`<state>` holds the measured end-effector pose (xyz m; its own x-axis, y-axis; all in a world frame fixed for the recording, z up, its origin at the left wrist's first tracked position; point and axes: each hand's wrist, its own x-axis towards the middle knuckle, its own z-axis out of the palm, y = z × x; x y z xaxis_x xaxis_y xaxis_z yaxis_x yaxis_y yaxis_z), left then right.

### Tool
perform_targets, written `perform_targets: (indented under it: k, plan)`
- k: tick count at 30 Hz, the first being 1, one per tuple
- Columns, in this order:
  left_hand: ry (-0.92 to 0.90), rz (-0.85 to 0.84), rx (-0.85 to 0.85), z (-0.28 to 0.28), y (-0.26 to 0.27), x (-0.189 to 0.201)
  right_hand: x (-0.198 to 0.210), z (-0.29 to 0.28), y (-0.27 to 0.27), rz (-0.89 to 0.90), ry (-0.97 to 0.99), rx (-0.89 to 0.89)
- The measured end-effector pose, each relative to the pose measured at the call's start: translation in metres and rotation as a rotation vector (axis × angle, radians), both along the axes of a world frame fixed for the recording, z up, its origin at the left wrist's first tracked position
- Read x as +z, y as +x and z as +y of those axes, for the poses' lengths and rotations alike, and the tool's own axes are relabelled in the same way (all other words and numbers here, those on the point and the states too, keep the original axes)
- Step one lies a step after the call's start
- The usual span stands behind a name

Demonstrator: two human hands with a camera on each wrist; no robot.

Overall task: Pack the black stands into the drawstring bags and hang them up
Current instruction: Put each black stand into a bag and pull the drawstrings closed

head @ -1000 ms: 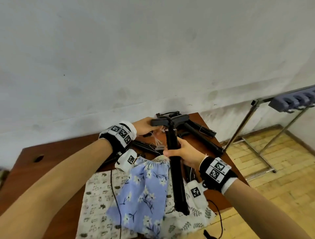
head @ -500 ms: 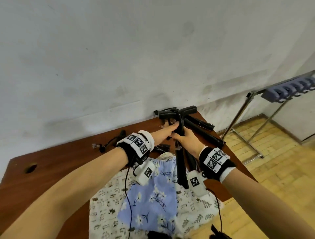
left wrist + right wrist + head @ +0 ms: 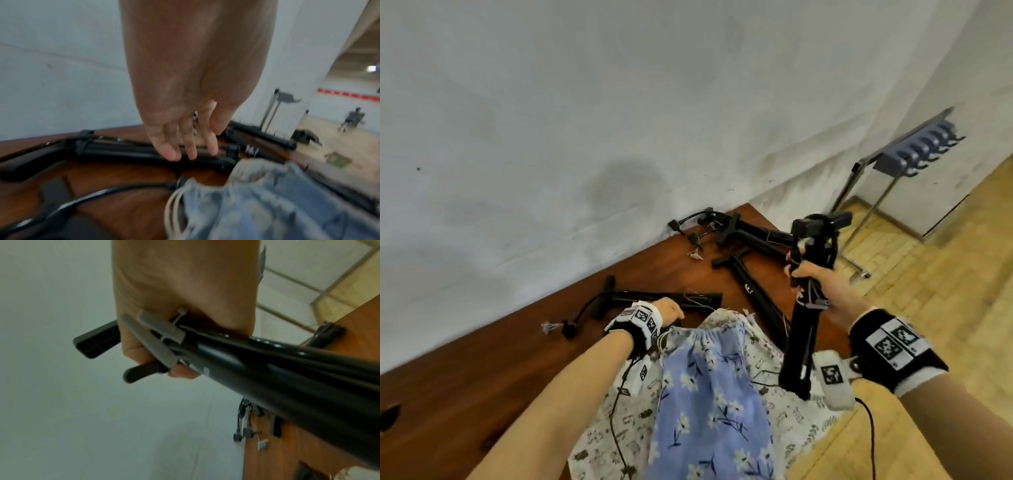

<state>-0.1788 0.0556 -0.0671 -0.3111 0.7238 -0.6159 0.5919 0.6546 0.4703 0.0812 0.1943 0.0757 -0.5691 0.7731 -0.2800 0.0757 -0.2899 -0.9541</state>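
One black stand (image 3: 803, 318) stands upright in the right hand's (image 3: 822, 287) curled grip, just right of the blue drawstring bag (image 3: 709, 394); the left hand (image 3: 669, 310), fingers spread, hovers at its mouth. Three stands remain on the bench (image 3: 482, 383); nothing is bagged or hung.

black stand (image 3: 803, 329), blue floral bag (image 3: 709, 394), brown table (image 3: 465, 387)

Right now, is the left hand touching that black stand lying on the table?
Cannot tell. In the left wrist view the left hand reaches its straight fingertips over the lying black stand, but blur hides any contact or gap.
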Motion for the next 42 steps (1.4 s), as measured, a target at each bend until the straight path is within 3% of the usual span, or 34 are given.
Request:
perform_targets:
  k: [2, 6, 10, 13, 15, 19, 22, 24, 26, 30, 34, 36, 38, 42]
  plan:
    - [-0.027, 0.062, -0.085, -0.004, -0.004, -0.030, 0.007, 0.002, 0.016, 0.046, -0.044, 0.077]
    - [0.037, 0.094, -0.164, 0.001, -0.005, -0.068, 0.012, -0.007, 0.036, -0.056, 0.023, 0.198]
    - [0.033, 0.175, -0.344, 0.012, 0.004, -0.085, 0.024, -0.020, 0.038, 0.116, 0.047, 0.030]
    - [-0.031, 0.209, -0.354, 0.013, 0.012, -0.088, 0.025, -0.023, 0.040, 0.318, -0.025, -0.128]
    - [-0.016, 0.127, -0.301, 0.015, 0.013, -0.083, 0.015, -0.026, 0.038, 0.332, -0.050, -0.202]
    - [0.176, -0.111, -0.128, 0.018, 0.004, -0.057, -0.035, -0.040, 0.031, -0.029, -0.022, -0.214]
    - [0.402, -0.430, 0.003, 0.014, 0.007, -0.004, -0.050, -0.051, 0.028, -0.161, -0.052, -0.144]
    - [0.511, -0.517, -0.021, 0.012, 0.017, 0.041, -0.035, -0.048, 0.024, -0.184, -0.035, -0.068]
    - [0.558, -0.454, -0.158, 0.016, 0.028, 0.087, -0.006, -0.047, 0.019, -0.207, 0.046, 0.071]
    - [0.633, -0.072, -0.472, 0.018, 0.041, 0.170, 0.073, -0.057, 0.011, -0.213, 0.261, 0.297]
    - [1.013, 0.155, -0.543, 0.001, 0.060, 0.232, 0.113, -0.067, 0.018, -0.188, 0.505, 0.318]
    - [1.169, 0.335, -0.516, -0.007, 0.064, 0.236, 0.108, -0.066, 0.027, -0.241, 0.539, 0.374]
    - [1.159, 0.414, -0.407, -0.014, 0.066, 0.223, 0.087, -0.062, 0.040, -0.306, 0.588, 0.495]
    - [0.754, 0.239, -0.196, -0.030, 0.080, 0.163, 0.016, -0.071, 0.057, -0.783, 0.840, 0.793]
